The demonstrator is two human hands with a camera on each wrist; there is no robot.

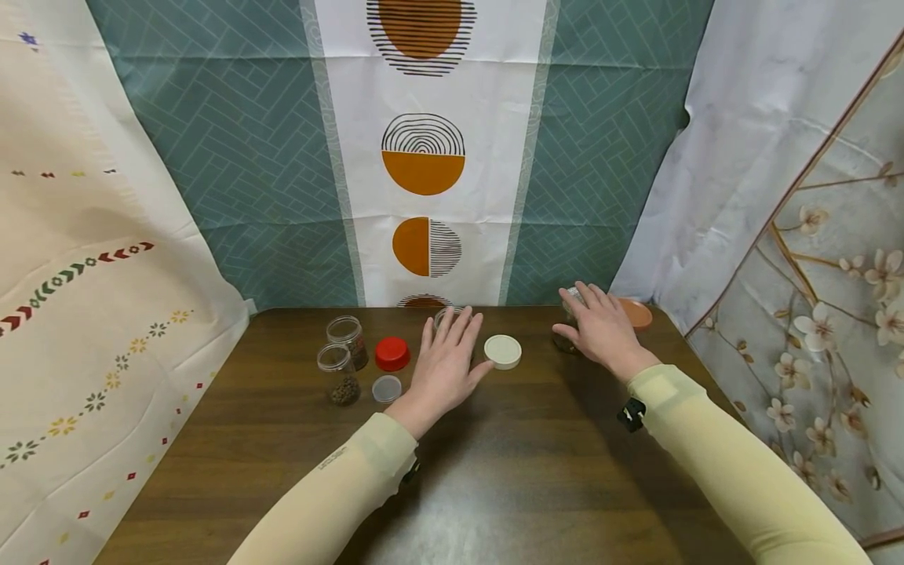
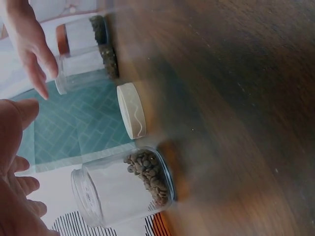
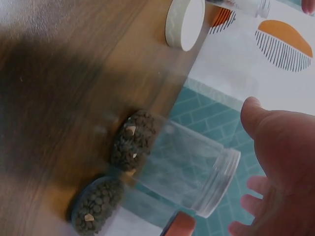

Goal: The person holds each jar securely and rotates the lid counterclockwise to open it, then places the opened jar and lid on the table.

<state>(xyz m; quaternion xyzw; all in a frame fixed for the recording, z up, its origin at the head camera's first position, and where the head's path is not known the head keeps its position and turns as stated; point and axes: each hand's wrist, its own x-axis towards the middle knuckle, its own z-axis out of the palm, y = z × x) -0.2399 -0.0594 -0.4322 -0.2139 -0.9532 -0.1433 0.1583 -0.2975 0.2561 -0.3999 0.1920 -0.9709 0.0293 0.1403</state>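
Observation:
My left hand [image 1: 443,367] hangs with spread fingers over an uncapped clear jar [image 2: 118,187] holding small brown pieces; in the left wrist view the fingers are apart from its mouth. My right hand [image 1: 603,329] is spread above another uncapped jar [image 3: 182,160] with dark pieces at its bottom. The right wrist view shows a gap between this hand [image 3: 288,157] and the jar's rim. A cream lid [image 1: 503,351] lies on the table between the two hands. Behind the right hand stands a jar with an orange lid [image 1: 636,314].
Two uncapped jars, one nearer [image 1: 337,375] and one farther [image 1: 348,341], stand at the left of the wooden table [image 1: 508,471]. Beside them lie a red lid [image 1: 391,354] and a small translucent lid [image 1: 386,388]. Patterned cloths hang behind and at both sides.

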